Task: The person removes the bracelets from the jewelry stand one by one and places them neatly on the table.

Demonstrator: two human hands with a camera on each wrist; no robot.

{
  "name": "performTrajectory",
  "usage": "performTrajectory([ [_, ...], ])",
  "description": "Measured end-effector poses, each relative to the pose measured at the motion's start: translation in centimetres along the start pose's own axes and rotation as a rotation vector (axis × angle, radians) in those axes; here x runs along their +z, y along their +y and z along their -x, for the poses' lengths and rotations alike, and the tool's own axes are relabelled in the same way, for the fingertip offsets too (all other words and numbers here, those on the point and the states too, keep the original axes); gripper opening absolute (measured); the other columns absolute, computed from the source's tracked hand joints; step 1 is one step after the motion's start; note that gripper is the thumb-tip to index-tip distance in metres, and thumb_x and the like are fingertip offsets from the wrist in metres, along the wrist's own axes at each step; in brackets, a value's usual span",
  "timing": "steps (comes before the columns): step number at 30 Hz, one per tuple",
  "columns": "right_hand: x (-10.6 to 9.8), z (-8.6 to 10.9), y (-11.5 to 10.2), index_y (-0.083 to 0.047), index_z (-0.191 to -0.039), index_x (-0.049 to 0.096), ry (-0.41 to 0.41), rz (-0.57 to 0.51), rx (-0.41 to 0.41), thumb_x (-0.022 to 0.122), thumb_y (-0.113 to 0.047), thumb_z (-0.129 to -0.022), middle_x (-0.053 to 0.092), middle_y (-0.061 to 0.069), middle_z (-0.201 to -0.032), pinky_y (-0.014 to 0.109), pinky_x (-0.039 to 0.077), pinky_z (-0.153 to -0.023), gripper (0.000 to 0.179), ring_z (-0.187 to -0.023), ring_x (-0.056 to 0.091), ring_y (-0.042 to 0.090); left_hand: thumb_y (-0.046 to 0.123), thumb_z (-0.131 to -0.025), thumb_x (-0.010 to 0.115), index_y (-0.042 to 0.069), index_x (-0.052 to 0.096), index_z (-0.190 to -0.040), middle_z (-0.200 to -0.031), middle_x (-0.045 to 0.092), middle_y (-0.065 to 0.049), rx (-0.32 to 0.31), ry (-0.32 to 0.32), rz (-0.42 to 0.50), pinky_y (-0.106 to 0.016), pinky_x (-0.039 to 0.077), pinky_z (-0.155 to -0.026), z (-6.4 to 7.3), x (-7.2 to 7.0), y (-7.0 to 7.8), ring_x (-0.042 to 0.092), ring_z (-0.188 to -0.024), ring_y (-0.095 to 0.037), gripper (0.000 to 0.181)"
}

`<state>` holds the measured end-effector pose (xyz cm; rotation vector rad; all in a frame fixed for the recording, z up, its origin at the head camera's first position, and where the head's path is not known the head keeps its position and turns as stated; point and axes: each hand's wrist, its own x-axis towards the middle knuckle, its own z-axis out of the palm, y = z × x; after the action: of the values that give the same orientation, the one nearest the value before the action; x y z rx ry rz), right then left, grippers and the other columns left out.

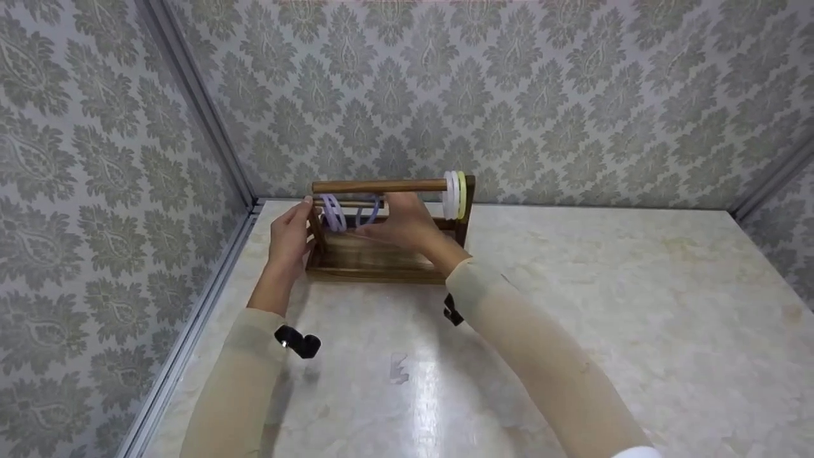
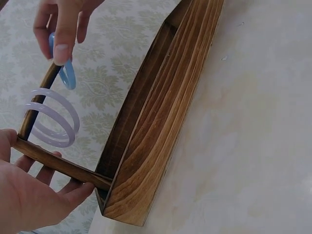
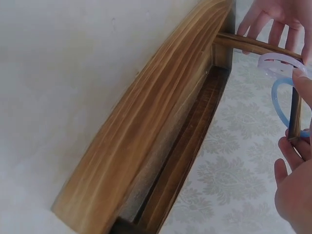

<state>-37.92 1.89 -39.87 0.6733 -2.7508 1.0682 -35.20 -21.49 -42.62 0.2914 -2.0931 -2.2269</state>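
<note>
A wooden bangle stand [image 1: 381, 273] rests near the back wall. My left hand [image 1: 290, 238] holds its left end post [image 2: 61, 162], thumb by the joint with the lower rod [image 2: 50, 75] and fingers behind. Lilac bangles [image 2: 72, 111] hang round that rod close to the post. My right hand [image 1: 407, 222] is at the rod's other end, pinching a blue bangle [image 2: 68, 78] that encircles the rod there. The right wrist view shows the blue bangle beside the lilac ones, with right fingers under the rod tip. Part of the blue bangle is hidden by the right hand.
White bangles [image 1: 451, 197] and a yellow bangle [image 1: 462, 197] hang at the right end of the upper rod [image 1: 375, 186]. The stand has a tray base. Patterned walls [image 1: 432, 89] rise behind and left of the marble-look table [image 1: 572, 318]. A torn mark [image 1: 399, 369] lies in front.
</note>
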Motion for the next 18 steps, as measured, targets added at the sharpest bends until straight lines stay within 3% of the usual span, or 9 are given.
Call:
performTrajectory([
  [3,0.1,0.3,0.3,-0.019,-0.131,0.066,0.032,-0.082,0.002,0.096,-0.042,-0.080,0.066,-0.004,-0.124,0.033,0.054,-0.098,0.064,-0.116,0.062,0.018,0.052,-0.110,0.054,0.006,0.062,-0.145,-0.166,0.041,-0.007,-0.009,0.007,0.005,-0.046,0.036,-0.124,0.1,-0.2,0.1,0.039,-0.153,-0.036,0.059],
  [6,0.1,0.6,0.5,-0.017,-0.133,0.065,0.061,-0.111,-0.011,0.096,-0.042,-0.079,0.066,-0.005,-0.123,0.031,0.053,-0.098,0.067,-0.114,0.062,0.017,0.053,-0.110,0.053,0.005,0.061,-0.147,-0.166,0.040,-0.008,-0.013,0.017,0.008,-0.046,0.036,-0.124,0.0,-0.5,0.1,0.039,-0.153,-0.035,0.062],
  [14,-0.2,1.6,1.2,-0.012,-0.134,0.064,0.118,-0.066,0.039,0.094,-0.045,-0.081,0.065,0.002,-0.129,0.036,0.049,-0.106,0.070,-0.123,0.058,0.023,0.053,-0.109,0.055,0.005,0.058,-0.150,-0.169,0.037,-0.007,-0.013,-0.003,0.027,-0.046,0.035,-0.124,-0.2,-0.1,0.2,0.035,-0.155,-0.034,0.064],
  [18,0.0,2.2,1.6,-0.011,-0.131,0.063,0.134,-0.071,0.001,0.095,-0.041,-0.082,0.065,0.002,-0.126,0.033,0.052,-0.102,0.066,-0.120,0.062,0.023,0.052,-0.109,0.056,0.002,0.058,-0.149,-0.168,0.038,-0.008,-0.019,0.004,0.019,-0.047,0.036,-0.124,-0.2,0.1,0.2,0.037,-0.154,-0.035,0.064],
])
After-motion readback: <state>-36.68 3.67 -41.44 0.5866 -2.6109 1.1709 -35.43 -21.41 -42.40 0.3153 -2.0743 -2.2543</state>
